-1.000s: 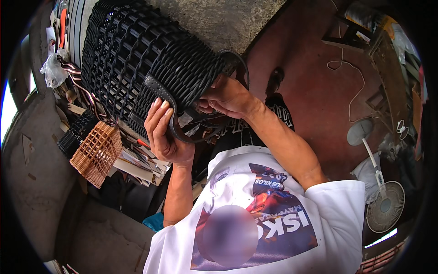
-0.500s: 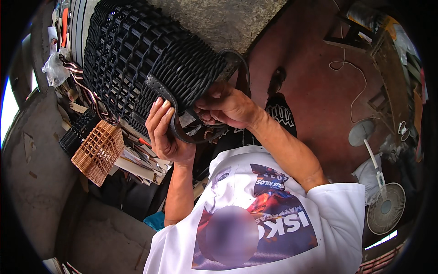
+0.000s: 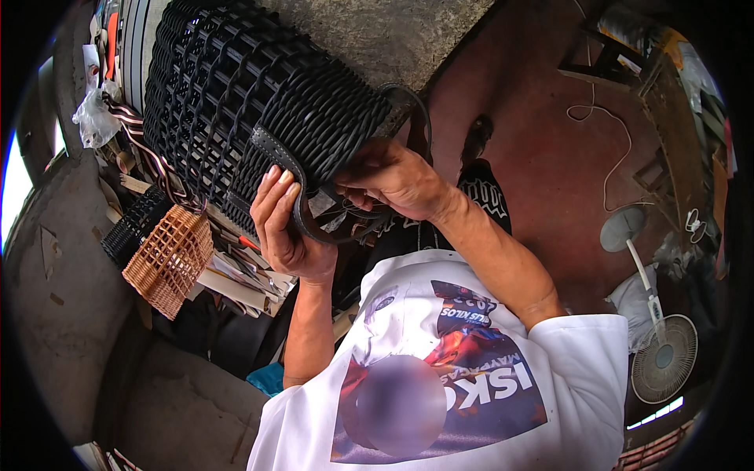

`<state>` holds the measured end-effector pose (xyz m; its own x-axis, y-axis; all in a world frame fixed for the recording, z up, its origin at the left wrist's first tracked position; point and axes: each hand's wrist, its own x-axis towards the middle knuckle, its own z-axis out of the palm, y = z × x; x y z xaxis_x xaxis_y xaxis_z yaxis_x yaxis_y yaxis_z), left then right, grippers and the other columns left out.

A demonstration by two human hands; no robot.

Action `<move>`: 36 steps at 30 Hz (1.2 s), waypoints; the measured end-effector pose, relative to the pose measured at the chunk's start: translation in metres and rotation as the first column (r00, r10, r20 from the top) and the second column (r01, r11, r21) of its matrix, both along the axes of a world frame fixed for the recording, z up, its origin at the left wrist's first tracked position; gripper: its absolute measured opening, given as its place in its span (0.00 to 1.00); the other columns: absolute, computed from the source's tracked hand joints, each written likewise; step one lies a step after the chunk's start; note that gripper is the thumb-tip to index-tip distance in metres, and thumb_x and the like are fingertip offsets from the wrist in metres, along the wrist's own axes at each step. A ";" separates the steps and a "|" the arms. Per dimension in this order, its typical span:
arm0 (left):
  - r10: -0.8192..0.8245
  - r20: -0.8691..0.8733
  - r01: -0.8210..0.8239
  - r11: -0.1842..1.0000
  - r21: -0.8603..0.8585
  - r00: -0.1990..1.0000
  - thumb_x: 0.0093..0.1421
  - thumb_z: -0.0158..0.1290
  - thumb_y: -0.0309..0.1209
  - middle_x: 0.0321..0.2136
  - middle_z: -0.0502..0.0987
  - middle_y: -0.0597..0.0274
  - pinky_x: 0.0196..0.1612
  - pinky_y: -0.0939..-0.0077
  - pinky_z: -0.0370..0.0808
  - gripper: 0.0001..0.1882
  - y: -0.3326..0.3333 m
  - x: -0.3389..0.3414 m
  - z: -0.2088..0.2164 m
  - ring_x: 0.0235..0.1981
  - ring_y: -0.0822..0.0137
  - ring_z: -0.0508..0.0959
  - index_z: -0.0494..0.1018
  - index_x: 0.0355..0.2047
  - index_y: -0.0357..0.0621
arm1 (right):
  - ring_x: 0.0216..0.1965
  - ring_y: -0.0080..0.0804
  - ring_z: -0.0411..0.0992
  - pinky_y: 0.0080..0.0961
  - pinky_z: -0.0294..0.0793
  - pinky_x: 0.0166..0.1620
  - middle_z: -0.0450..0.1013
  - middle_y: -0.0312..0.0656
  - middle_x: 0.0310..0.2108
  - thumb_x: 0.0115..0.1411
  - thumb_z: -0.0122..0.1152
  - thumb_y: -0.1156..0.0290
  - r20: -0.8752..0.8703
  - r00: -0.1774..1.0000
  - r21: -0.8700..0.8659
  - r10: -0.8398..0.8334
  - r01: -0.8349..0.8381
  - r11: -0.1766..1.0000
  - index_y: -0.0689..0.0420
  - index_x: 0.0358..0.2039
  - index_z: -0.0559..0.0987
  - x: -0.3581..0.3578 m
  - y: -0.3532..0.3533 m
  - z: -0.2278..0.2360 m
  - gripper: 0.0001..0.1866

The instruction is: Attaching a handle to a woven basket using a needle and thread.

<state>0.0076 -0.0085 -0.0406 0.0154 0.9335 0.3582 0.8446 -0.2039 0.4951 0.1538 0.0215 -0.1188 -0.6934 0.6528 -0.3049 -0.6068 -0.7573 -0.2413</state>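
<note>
A large black woven basket (image 3: 228,102) lies on its side, its open rim turned toward me. A black stitched strap (image 3: 275,149) is fixed to its wall and curves down past the rim. My left hand (image 3: 284,224) is closed round this strap, fingertips on its outer edge. At the rim, my right hand (image 3: 404,184) has its fingers curled and pressed together. Its fingertips sit in shadow near the basket's mouth, so what they pinch is hidden. Another dark strap loop (image 3: 426,118) sticks out at the basket's right side.
Left of the basket stand a small tan woven basket (image 3: 169,263) and a small black one (image 3: 133,228), beside a heap of pale strips (image 3: 236,282). A grey concrete slab (image 3: 377,39) lies behind. On the right are a fan (image 3: 664,357), a white cable (image 3: 620,133) and wooden pieces (image 3: 667,133).
My right hand has shifted slightly at the rim, its wrist a little to the right. The left hand, strap and basket stay nearly in place.
</note>
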 end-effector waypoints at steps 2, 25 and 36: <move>0.001 0.006 -0.001 1.000 0.001 1.000 0.60 0.49 0.12 0.45 0.79 0.49 0.58 0.62 0.72 0.11 0.000 0.000 0.000 0.53 0.52 0.78 0.76 0.41 0.32 | 0.25 0.22 0.71 0.21 0.71 0.31 0.75 0.38 0.24 0.62 0.62 0.72 0.084 0.996 0.036 0.022 -0.026 0.999 0.63 0.32 0.80 0.000 0.001 0.001 0.07; 0.007 0.018 -0.007 1.000 0.001 1.000 0.60 0.50 0.12 0.45 0.79 0.48 0.58 0.63 0.73 0.10 -0.001 -0.001 -0.001 0.52 0.52 0.78 0.76 0.40 0.32 | 0.21 0.19 0.70 0.18 0.71 0.23 0.73 0.35 0.22 0.62 0.62 0.75 0.145 0.986 -0.176 -0.078 0.103 0.979 0.63 0.32 0.82 0.000 -0.002 0.027 0.05; 0.009 0.022 -0.009 1.000 0.008 1.000 0.60 0.50 0.12 0.45 0.79 0.48 0.58 0.62 0.73 0.10 0.000 -0.001 -0.002 0.52 0.52 0.78 0.76 0.40 0.31 | 0.18 0.19 0.65 0.19 0.62 0.21 0.69 0.36 0.18 0.62 0.60 0.76 0.091 0.996 -0.042 0.015 -0.012 0.999 0.63 0.25 0.78 -0.011 0.019 0.001 0.08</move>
<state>0.0069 -0.0085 -0.0427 -0.0006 0.9308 0.3656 0.8353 -0.2005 0.5119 0.1427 0.0406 -0.1182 -0.6702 0.6291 -0.3937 -0.5732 -0.7758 -0.2638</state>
